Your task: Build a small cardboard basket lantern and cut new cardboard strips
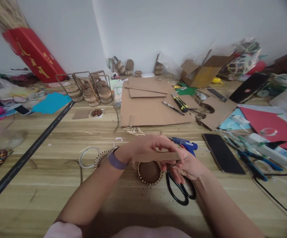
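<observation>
A narrow brown cardboard strip (155,157) lies level between my two hands. My left hand (147,145), with a purple band on its wrist, is closed on the strip, fingers curled over its far side. At the strip's right end, my right hand (184,163) pinches it, palm partly turned up. Under the hands sits a round brown base (148,173) ringed with short pale sticks. Black-handled scissors (178,192) show just below my right hand; their blades are hidden. Another stick-edged round piece (101,160) is partly covered by my left wrist.
Cardboard sheets (143,110) carry a yellow utility knife (180,103) and a pen (172,107). A blue glue gun (186,145) and a phone (223,153) lie right. Several small lidded baskets (90,92) stand back left. Loose sticks (135,131) and a white ring (86,158) lie nearby.
</observation>
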The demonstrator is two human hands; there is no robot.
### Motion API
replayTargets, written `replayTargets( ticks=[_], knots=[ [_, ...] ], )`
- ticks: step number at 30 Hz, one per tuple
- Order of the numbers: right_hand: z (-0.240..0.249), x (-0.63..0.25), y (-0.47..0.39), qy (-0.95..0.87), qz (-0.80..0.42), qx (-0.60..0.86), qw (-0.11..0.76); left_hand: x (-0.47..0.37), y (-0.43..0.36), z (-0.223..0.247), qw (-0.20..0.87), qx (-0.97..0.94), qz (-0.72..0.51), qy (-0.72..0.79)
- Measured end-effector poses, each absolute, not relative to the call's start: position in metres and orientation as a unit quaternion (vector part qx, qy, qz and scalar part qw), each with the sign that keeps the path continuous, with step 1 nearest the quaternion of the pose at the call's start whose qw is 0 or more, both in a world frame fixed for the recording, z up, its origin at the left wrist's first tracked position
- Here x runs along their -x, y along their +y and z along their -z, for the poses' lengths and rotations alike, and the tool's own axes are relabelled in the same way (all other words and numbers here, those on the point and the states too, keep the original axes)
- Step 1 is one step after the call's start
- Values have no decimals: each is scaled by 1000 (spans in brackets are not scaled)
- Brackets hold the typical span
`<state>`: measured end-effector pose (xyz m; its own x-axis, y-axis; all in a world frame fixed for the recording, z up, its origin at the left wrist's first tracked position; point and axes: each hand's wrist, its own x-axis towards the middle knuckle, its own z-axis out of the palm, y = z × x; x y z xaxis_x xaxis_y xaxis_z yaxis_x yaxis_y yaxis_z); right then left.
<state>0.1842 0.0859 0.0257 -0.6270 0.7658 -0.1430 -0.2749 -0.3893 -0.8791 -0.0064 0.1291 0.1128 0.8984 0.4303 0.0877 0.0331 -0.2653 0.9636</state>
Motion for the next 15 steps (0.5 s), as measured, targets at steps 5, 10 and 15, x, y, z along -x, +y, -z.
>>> replayTargets(
  ticks=[5, 10, 15],
  knots=[
    [-21, -180, 82, -423, -796, 275, 335, 7, 126, -113, 612, -762, -164, 132],
    [-14, -178, 81, -412, -798, 270, 347, 7, 127, -108, 720, -671, -148, 99],
    [-13, -176, 80, -410, -798, 270, 349, 6, 127, -103, 752, -634, -146, 104]
  ],
)
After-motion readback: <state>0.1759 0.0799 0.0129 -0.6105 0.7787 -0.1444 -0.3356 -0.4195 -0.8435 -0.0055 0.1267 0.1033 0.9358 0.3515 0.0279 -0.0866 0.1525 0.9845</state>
